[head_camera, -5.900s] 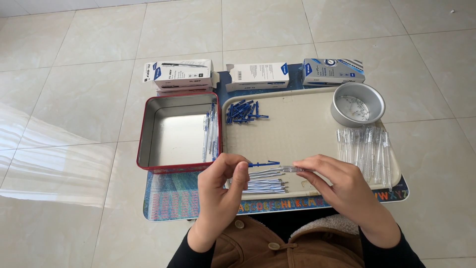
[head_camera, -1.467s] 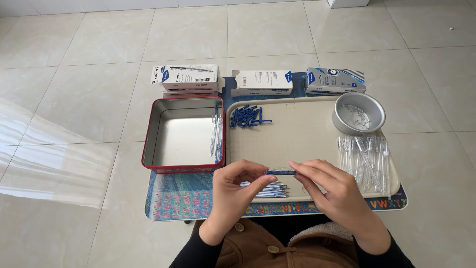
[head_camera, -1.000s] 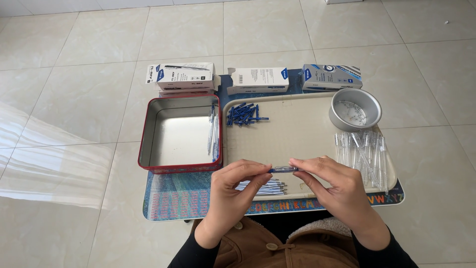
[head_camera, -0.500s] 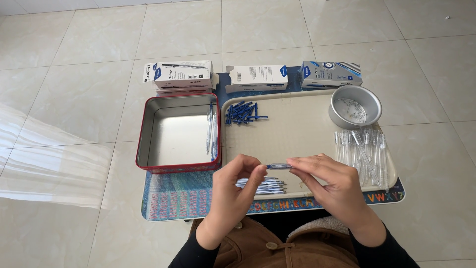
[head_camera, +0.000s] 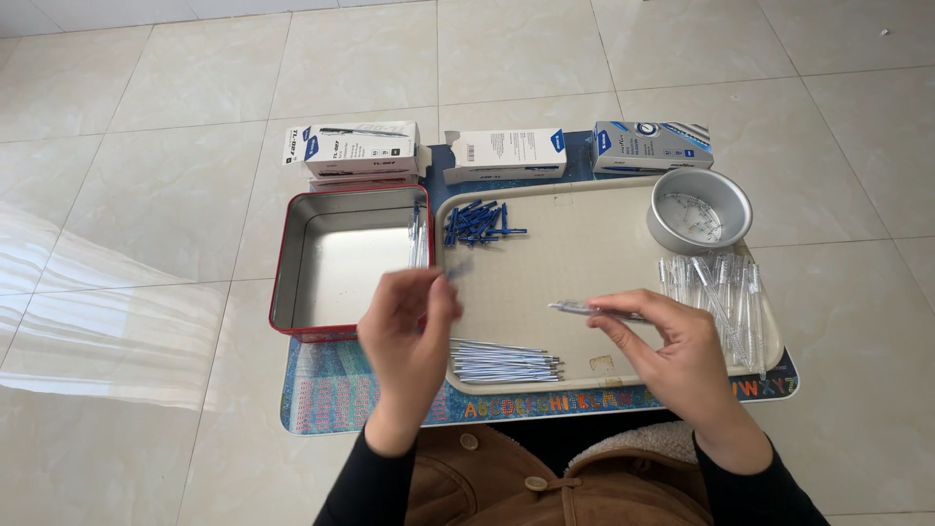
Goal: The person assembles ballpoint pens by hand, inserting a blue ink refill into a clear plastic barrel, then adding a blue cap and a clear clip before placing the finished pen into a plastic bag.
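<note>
Beige tray [head_camera: 584,244] sat on a patterned mat [head_camera: 331,394] on the tiled floor, red-rimmed tin [head_camera: 336,263] touching its left edge. Three small cartons [head_camera: 506,153] lay along the far side. Round metal bowl [head_camera: 699,209] stood at the tray's far right corner, clear barrels [head_camera: 721,297] just below it. Refills [head_camera: 502,360] lay bunched at the near edge, blue caps [head_camera: 477,222] at the far left. Right hand [head_camera: 672,356]: fingers pinched a clear pen [head_camera: 589,310] over the tray. Left hand [head_camera: 409,326]: fingers closed on a small blue piece [head_camera: 458,268], blurred.
</note>
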